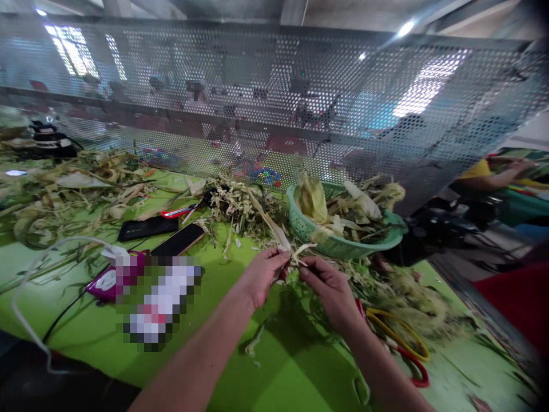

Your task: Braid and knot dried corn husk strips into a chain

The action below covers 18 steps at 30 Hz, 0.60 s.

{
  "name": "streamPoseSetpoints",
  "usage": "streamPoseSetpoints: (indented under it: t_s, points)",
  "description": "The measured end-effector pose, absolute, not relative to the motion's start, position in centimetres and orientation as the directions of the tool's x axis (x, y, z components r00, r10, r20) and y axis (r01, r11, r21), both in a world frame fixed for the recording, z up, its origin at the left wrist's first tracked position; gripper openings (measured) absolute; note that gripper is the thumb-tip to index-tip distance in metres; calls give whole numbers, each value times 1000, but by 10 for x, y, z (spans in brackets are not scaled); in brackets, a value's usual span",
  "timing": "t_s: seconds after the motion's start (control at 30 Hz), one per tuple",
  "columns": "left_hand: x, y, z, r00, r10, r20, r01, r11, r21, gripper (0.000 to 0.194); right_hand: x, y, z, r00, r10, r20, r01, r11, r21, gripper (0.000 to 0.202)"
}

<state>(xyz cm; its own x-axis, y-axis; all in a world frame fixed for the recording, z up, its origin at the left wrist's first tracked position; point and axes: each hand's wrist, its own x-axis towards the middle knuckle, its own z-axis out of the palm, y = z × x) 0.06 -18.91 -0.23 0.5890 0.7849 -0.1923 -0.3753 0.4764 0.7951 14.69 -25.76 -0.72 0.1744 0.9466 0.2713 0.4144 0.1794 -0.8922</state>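
My left hand (266, 273) pinches a pale dried corn husk strip (278, 233), whose long end slants up and away to the left. Close beside it, my right hand (323, 279) has thumb and forefinger closed on the short, frayed end of the husk. Thin curled pieces stick out between the two hands. Just beyond them stands a green plastic basket (295, 220) filled with dry husks. Under my right forearm lies a tool with yellow and red loop handles (418, 343), partly hidden, which looks like scissors.
A heap of husk scraps (240, 209) lies ahead, more husks (81, 183) at left. Two dark phones (148, 228), a red-handled cutter (178, 213), a purple tissue pack (109, 283) and a white cable (19, 309) are on the green table. A perforated metal screen (240, 120) stands behind.
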Motion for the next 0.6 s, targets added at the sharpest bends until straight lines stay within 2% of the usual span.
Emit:
streamPoseSetpoints:
  t_s: [0.13, 0.23, 0.43, 0.6]
  points:
    - [2, -185, -9, 507, 855, -110, -273, 280, 920, 27, 149, -260, -4, 177, 850, 497, 670, 266, -693, 17]
    - [4, -186, -11, 492, 866, -89, -199, 211, 957, 25, 150, -262, 2, 133, 774, 619, 772, 311, -554, 14]
    - [7, -188, -11, 466, 881, -87, -109, 155, 982, 20, 149, -264, 5, 5, 754, 657, 838, 355, -415, 10]
    - [8, -186, -15, 451, 891, -44, -134, 116, 984, 22, 148, -265, 5, -55, 770, 636, 882, 335, -330, 12]
